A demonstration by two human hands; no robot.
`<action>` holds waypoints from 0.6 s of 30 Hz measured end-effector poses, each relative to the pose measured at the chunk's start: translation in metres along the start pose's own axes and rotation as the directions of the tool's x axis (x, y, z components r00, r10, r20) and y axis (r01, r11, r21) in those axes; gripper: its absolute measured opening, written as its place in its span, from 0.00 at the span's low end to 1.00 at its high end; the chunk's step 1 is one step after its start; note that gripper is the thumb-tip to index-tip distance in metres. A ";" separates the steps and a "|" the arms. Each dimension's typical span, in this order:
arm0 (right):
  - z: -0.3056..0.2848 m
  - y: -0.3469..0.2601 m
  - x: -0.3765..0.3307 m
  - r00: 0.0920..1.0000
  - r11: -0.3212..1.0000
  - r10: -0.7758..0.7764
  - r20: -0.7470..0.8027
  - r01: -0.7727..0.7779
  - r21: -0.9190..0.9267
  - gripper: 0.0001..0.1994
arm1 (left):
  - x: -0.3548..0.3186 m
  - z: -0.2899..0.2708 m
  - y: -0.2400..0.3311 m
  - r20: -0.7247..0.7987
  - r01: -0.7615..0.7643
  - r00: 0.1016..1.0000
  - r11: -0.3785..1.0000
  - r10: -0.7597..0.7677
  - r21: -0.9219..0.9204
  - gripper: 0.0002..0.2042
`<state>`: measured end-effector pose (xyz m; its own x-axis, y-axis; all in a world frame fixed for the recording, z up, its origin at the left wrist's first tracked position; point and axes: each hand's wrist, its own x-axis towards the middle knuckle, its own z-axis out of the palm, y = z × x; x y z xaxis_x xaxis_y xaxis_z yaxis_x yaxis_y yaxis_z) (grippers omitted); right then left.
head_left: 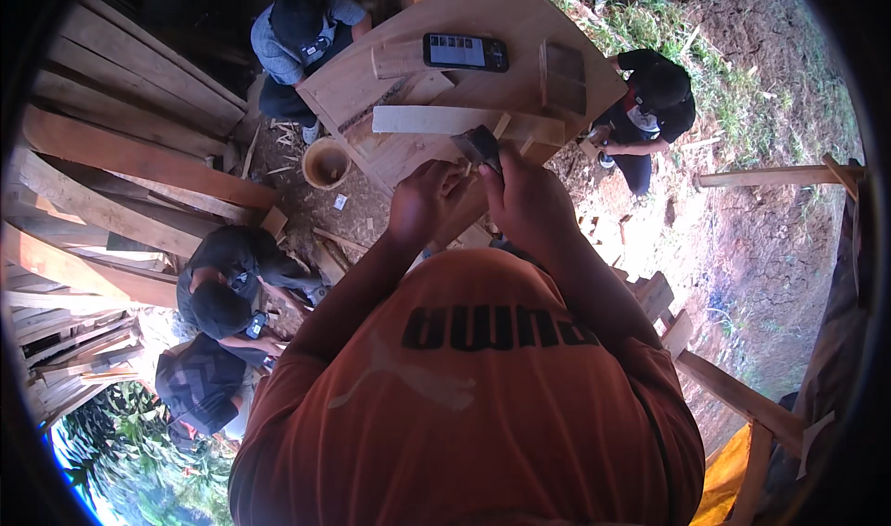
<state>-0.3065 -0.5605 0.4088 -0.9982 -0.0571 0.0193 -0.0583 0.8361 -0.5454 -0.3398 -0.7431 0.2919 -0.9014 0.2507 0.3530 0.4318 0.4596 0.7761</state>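
My right hand (534,201) is closed round a dark, block-shaped tool (478,145), its thumb lying along the near side. The tool's exact kind is hard to make out. Close beside it on the left, my left hand (422,199) has its fingers curled together, and whatever they hold is too small to name. Both hands are over the near edge of a wooden tabletop (501,6). Just beyond them a long pale board (436,119) lies across the top, with thin wooden sticks (502,124) by its right part.
A phone (464,51) and a brown wooden block (562,76) lie farther back on the table. A bucket (326,163) stands on the floor at left. Co-workers sit beyond the table, at its right (650,108) and on the left. Long planks (139,159) are stacked at far left.
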 end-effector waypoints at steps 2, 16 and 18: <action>0.003 0.002 0.001 1.000 1.000 -0.004 0.003 0.004 -0.007 0.12 | 0.002 0.001 0.001 0.000 -0.018 1.000 1.000 0.018 0.019 0.13; 0.000 0.010 0.008 1.000 1.000 -0.012 -0.011 0.012 -0.003 0.13 | 0.011 0.007 -0.001 0.058 -0.009 0.998 1.000 0.007 0.022 0.12; 0.001 0.011 0.006 1.000 1.000 0.023 0.018 -0.023 -0.004 0.13 | 0.009 0.008 -0.001 0.066 -0.011 0.998 0.999 0.008 0.047 0.12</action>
<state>-0.3135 -0.5518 0.4023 -0.9989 -0.0470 -0.0082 -0.0351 0.8392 -0.5427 -0.3479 -0.7346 0.2898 -0.8939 0.3102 0.3235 0.4425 0.4963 0.7469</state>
